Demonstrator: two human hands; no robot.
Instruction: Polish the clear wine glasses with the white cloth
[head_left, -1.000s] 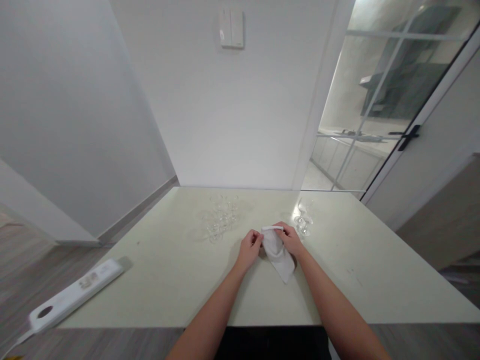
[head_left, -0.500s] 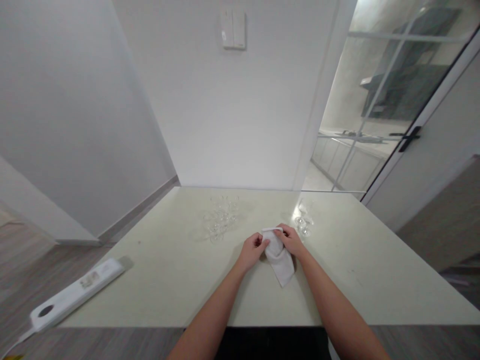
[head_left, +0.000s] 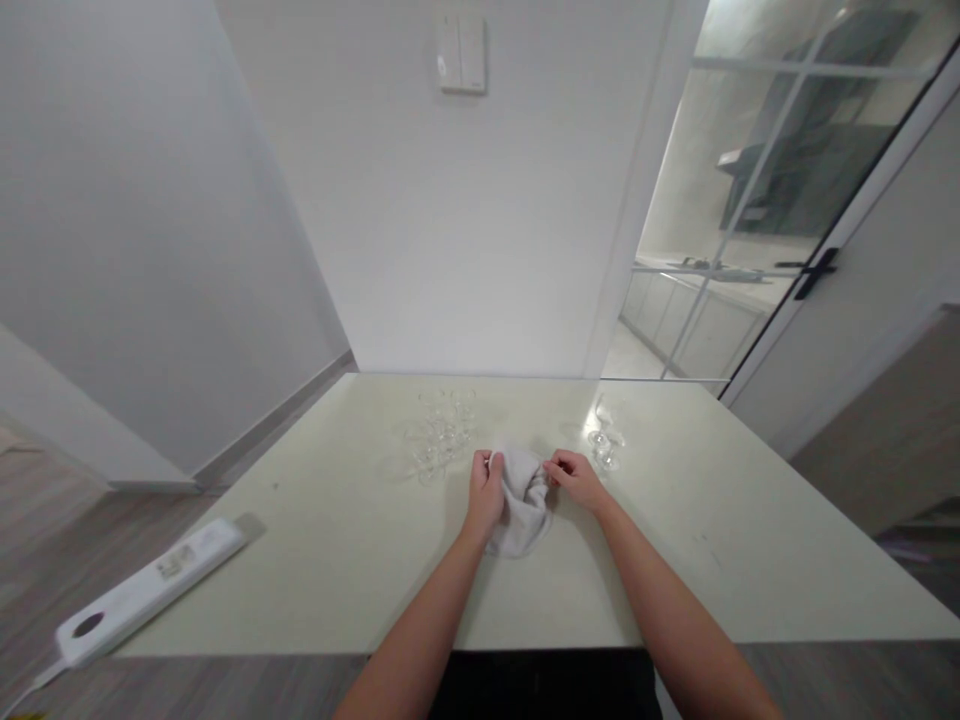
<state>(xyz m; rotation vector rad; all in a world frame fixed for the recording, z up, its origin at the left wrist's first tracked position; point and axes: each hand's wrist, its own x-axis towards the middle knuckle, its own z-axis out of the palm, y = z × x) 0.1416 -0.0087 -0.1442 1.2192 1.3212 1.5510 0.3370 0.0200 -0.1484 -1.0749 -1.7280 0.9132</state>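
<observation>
Holds a pale, crumpled cloth [head_left: 523, 512] with both bare hands, in the middle of a glossy off-white table [head_left: 330, 560]. Grasps the cloth's left side with the left hand [head_left: 487, 487], with curled fingers and the thumb pressed along the top. Pinches the cloth's right edge with the right hand [head_left: 576, 477], with thumb and forefinger brought together. Lets the rest of the cloth droop in loose folds between the hands and toward the near side. Cannot tell of anything wrapped inside, nor of any contact between its lower edge and the tabletop.

Has a cluster of clear glassware [head_left: 444, 436] farther off to the left on the table, grouped close together, near the left hand but apart from it. Has a smaller group of clear glassware [head_left: 600, 440] to the right, just beyond the right hand, beside a bright reflection. Cannot make out an exact count in either group.

Reaches in with both forearms from the near edge, above black clothing [head_left: 540, 685]. Faces a white wall [head_left: 480, 250] beyond the table's far edge, with a double light switch [head_left: 461, 55] high up on it. Includes, at the left, a white power strip [head_left: 150, 595] lying aslant across the table's edge, with a white cable [head_left: 46, 678] trailing from its near end. Includes, at the far right, a glass-paned door [head_left: 862, 71] with a black handle [head_left: 817, 272].
</observation>
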